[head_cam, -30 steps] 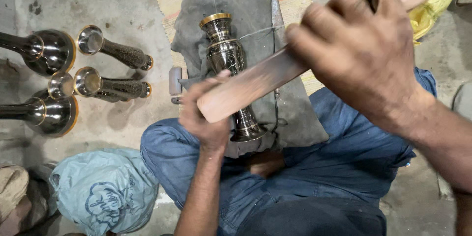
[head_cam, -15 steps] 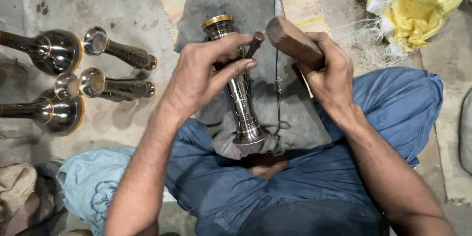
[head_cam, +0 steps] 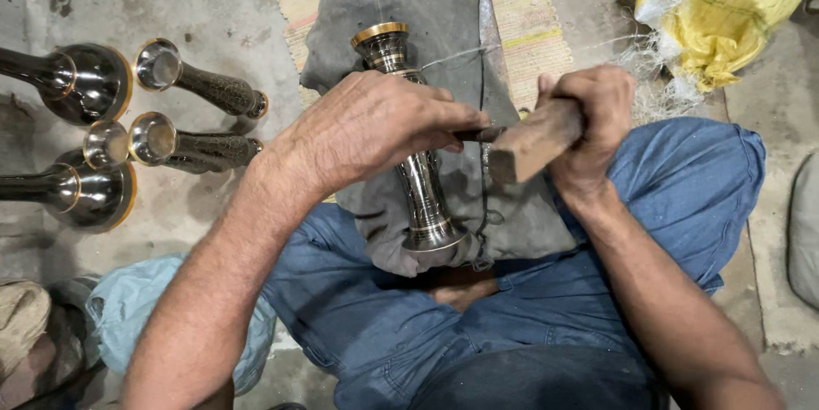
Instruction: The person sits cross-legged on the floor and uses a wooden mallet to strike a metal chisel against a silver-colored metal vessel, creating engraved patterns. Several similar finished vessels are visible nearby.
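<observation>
Head view: you sit cross-legged on the floor w/ a grey cloth (head_cam: 444, 26) over your lap. The vase (head_cam: 415, 154), dark metal w/ gold bands, lies on that cloth, mouth pointing away from you, foot near your knees. Your left hand (head_cam: 375, 128) is curled narrow over the vase's neck, pinching a thin dark tool (head_cam: 476, 133) whose tip sits right by the body. Your right hand (head_cam: 593, 124) is clenched tight round a wooden mallet (head_cam: 533, 141), its blunt end just beside the tool's butt.

Risks, as I judge: the mallet could glance off the small tool end and hit your left fingers (head_cam: 444, 116), since they're close to the strike point. The round vase could roll on the soft cloth, so the tool skids and scars the finish.

Packages etc.: yellow sack (head_cam: 734, 9) w/ clear plastic, top right. Pale blue bag (head_cam: 128, 316) w/ a darker print, bottom left. Four more vases (head_cam: 128, 137) lie on the floor at left. No signs readable.
</observation>
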Demonstrator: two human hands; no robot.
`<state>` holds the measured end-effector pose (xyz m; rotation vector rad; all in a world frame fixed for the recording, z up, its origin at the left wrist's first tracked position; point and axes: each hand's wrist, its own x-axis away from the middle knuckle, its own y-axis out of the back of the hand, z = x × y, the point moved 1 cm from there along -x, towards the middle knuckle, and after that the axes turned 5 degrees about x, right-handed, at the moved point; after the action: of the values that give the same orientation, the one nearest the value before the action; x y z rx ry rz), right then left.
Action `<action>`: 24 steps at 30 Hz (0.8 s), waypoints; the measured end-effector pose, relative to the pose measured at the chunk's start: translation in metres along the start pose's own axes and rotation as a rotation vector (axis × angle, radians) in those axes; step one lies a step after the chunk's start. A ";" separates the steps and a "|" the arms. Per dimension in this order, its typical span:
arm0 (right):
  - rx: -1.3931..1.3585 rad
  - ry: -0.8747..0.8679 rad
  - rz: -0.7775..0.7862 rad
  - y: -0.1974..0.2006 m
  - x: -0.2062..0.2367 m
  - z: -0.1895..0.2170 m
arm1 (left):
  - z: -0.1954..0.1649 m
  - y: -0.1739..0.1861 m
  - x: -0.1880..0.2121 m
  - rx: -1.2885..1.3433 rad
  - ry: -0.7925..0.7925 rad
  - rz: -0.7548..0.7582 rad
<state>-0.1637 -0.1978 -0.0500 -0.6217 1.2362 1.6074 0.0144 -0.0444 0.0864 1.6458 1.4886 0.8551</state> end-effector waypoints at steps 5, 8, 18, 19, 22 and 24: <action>-0.004 -0.043 0.076 0.003 -0.002 -0.003 | 0.002 0.000 0.003 0.009 -0.025 -0.046; -0.012 -0.140 0.118 0.006 -0.005 -0.007 | 0.004 -0.003 0.006 0.036 -0.019 -0.109; -0.142 -0.085 0.142 0.012 -0.007 -0.021 | 0.020 -0.018 0.033 0.277 -0.021 -0.440; -0.151 -0.140 0.200 0.013 -0.010 -0.023 | 0.021 -0.021 0.036 0.318 -0.025 -0.490; -0.201 -0.216 0.318 0.022 -0.026 -0.022 | 0.023 -0.032 0.039 0.340 0.076 -0.543; -0.273 -0.139 0.326 0.024 -0.041 -0.013 | 0.023 -0.036 0.042 0.340 0.129 -0.572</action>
<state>-0.1713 -0.2258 -0.0099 -0.4820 1.0629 2.0785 0.0203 -0.0029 0.0437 1.2832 2.1417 0.4089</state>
